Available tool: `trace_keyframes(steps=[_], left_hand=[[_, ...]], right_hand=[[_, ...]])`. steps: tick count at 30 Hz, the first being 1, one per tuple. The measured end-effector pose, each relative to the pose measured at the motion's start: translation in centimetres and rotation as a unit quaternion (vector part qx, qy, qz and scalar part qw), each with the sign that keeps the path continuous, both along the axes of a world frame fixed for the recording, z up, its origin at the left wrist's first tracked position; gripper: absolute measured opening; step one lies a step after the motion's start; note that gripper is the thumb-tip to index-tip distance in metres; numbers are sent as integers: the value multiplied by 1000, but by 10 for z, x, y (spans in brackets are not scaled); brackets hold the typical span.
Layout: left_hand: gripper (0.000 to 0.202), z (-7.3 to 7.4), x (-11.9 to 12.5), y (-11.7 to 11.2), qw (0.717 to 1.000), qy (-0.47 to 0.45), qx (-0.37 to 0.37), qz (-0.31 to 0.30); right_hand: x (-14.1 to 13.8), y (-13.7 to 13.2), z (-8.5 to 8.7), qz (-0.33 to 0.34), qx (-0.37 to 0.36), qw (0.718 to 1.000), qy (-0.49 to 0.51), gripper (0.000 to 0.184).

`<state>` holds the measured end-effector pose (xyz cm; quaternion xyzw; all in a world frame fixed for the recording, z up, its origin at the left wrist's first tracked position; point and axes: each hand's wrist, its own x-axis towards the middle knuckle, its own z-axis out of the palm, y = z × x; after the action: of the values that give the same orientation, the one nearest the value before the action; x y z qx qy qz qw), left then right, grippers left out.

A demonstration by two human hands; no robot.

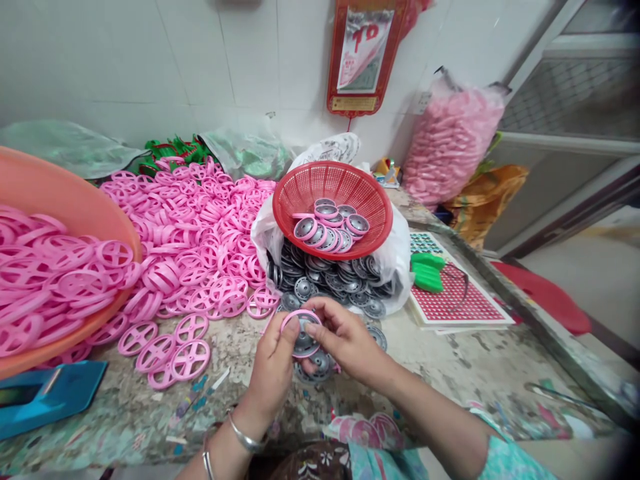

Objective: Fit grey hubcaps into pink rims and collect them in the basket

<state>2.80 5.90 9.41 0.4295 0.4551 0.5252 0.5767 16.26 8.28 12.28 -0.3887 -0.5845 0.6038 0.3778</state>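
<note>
Between my two hands is a toy wheel (305, 341), a grey hubcap disc set in a pink ring. My left hand (275, 350) grips its left edge, thumb on the face. On the right rim, my right hand (345, 337) holds it with thumb and fingers. Just below lie loose grey discs (316, 368) on the table, partly hidden by my hands. Beyond my hands, a white bag (400, 267) spills many grey discs (345, 277). Above the bag sits a red basket (286, 200) with several pink-and-grey wheels (333, 225) in it.
A big heap of pink rings (200, 227) covers the left, beside an orange basin (60, 183) full of more. At lower left is a blue tape dispenser (55, 400). Sticker sheets (450, 300) with a green piece (428, 272) lie right. A pink-filled bag (450, 140) stands behind.
</note>
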Motion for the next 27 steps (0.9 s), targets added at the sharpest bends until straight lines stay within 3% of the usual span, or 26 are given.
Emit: trace_keyframes(steps=[5, 8, 10, 12, 15, 17, 19, 21, 24, 27], left_hand=[[40, -7, 2, 4, 999, -11, -33, -12], [48, -12, -13, 12, 995, 79, -42, -45], [49, -19, -30, 21, 982, 190, -15, -12], [40, -29, -48, 31, 930, 360, 40, 59], [30, -45, -67, 42, 795, 598, 87, 59], [29, -54, -72, 46, 718, 690, 87, 34], [27, -58, -73, 49, 683, 725, 85, 18], [26, -59, -73, 51, 680, 727, 92, 9], [24, -56, -74, 51, 684, 720, 113, -10], [22, -50, -76, 43, 710, 688, 147, -22]], right_hand=[[-2, 8, -5, -7, -26, 1000, 12, 29], [10, 29, 3, -54, 0, 999, -7, 31], [20, 45, 17, -120, 35, 991, 51, 38], [29, 56, 30, -179, 81, 973, 117, 51], [34, 53, 34, -187, 146, 970, 59, 51], [33, 39, 22, -121, 184, 972, -78, 33], [30, 20, 3, -17, 215, 949, -230, 24], [26, 2, -16, 64, 233, 902, -359, 30], [23, -16, -35, 105, 238, 834, -487, 44], [24, -19, -43, 108, 222, 818, -520, 41]])
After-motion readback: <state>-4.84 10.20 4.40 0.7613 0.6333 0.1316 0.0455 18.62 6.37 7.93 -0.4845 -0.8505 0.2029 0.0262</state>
